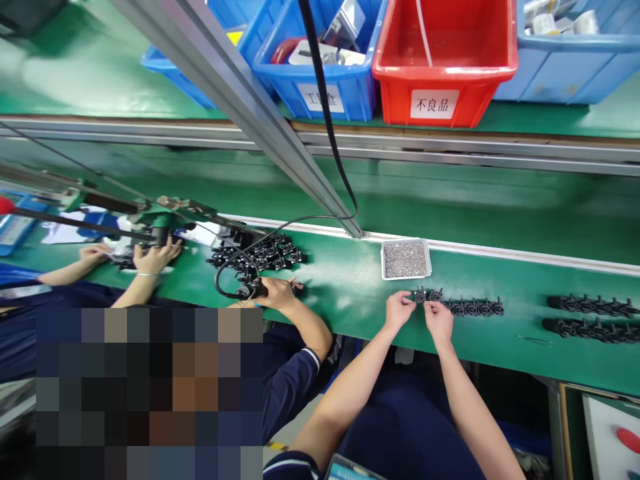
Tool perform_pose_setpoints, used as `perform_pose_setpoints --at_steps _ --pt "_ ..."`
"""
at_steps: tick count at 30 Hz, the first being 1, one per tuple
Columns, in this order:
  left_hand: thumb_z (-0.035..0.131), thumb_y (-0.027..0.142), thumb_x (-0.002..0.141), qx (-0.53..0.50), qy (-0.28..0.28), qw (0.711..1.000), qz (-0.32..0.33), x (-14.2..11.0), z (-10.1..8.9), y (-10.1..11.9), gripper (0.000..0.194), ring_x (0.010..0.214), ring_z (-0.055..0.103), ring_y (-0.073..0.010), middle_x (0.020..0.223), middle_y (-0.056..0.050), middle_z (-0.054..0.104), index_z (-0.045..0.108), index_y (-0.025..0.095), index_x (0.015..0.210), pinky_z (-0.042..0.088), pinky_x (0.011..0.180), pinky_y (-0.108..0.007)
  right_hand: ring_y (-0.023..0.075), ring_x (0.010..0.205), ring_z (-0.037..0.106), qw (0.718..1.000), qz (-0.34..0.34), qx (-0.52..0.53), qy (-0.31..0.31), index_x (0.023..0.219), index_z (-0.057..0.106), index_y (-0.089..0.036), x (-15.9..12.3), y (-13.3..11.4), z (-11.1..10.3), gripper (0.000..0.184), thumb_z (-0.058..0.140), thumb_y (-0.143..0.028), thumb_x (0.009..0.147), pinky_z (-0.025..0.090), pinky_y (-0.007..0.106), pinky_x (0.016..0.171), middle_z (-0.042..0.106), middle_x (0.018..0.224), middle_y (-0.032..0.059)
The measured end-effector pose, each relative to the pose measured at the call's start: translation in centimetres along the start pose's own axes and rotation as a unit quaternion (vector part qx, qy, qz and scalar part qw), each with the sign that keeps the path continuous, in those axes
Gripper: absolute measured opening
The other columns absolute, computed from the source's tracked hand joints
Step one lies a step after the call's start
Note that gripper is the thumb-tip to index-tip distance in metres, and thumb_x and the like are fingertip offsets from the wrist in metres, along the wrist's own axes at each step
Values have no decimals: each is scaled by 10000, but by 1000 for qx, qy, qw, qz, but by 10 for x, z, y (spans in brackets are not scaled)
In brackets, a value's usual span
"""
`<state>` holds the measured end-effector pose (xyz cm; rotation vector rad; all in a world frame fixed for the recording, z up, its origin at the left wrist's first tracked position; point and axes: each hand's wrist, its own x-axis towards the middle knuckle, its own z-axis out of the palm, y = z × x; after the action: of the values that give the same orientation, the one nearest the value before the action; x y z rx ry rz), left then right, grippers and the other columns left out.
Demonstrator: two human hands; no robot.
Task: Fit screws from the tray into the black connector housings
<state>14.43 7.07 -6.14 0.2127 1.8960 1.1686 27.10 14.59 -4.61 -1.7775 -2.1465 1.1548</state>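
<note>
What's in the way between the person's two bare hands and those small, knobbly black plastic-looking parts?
Nothing visible: the left hand and right hand are right at the black parts. The white rectangular tray of small silvery pieces sits farther back, not between.

- In front of you, a tray (407, 277) of tiny bits (406, 259) sits near the table's (345, 293) back edge.
- One row of parts (475, 307) lies nearer you.
- Two more rows (595, 330) lie to your right.
- Tweezers (534, 339) lie nearer the front edge than these.
- Boxes (287, 87) stand on a shelf (610, 123) past the back edge.
</note>
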Motion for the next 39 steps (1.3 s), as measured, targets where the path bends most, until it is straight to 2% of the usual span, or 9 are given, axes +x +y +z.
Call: perform_pose_setpoints --at_steps 6,14,18,21,25,29,32,36,39 --pt "749 129 736 39 -11 999 -2 2 2 8 430 660 686 -145 719 -34 740 629 121 1148 537 725 -267 245 709 689 1000 14 -5 -6 907 744 -212 3 1 2 359 528 -495 859 491 328 683 747 761 75" --pt "741 128 753 68 -2 997 40 -4 7 12 334 700 655 -134 760 -15 712 670 151 1079 515 771 -264 248 698 689 1000 15 -3 -11 909 746 -217 5 4 3 394 514 -531 858 484 323 645 745 753 73" --pt "758 108 728 111 8 989 99 -3 6 12 475 782 624 -134 1050 -79 697 659 181 1187 518 810 -272 251 702 688 1000 6 9 -8 902 748 -205 6 8 3 411 516 -540 846 483 324 645 745 758 81" --pt "725 74 742 118 -42 982 143 1 -2 10 498 812 620 -132 1144 -80 676 662 209 1216 527 838 -277 247 695 686 999 -1 30 -20 870 742 -194 4 9 7 414 533 -550 830 481 316 635 746 765 86" --pt "689 50 761 120 -54 981 144 6 -26 -2 332 793 644 -129 1013 -55 706 718 176 1067 549 808 -276 229 643 666 996 -28 55 -69 797 722 -185 -4 -1 22 413 535 -552 832 458 300 607 735 715 77" --pt "707 43 756 111 -8 988 109 2 -56 -18 300 803 672 -140 994 -78 723 725 140 1039 565 795 -282 227 649 667 993 -54 46 -96 835 724 -198 -11 -20 45 362 547 -514 832 460 303 633 740 724 58" --pt "706 38 754 99 45 989 97 -1 -79 -30 350 790 679 -134 1069 -104 715 716 135 1091 573 780 -275 227 677 681 989 -66 40 -127 859 727 -218 -12 -39 70 318 563 -487 825 466 299 642 748 752 42" --pt "674 27 761 96 134 983 84 7 -117 -40 367 813 686 -136 1109 -106 705 706 134 1110 566 802 -274 216 695 691 980 -96 32 -169 841 724 -228 -14 -81 111 271 565 -448 840 466 279 628 744 737 27" --pt "615 -3 770 109 172 977 55 15 -153 -34 369 834 687 -144 1110 -116 713 701 116 1109 554 842 -280 199 697 693 972 -122 12 -199 843 723 -236 -17 -119 132 250 560 -425 866 470 260 633 738 721 15"
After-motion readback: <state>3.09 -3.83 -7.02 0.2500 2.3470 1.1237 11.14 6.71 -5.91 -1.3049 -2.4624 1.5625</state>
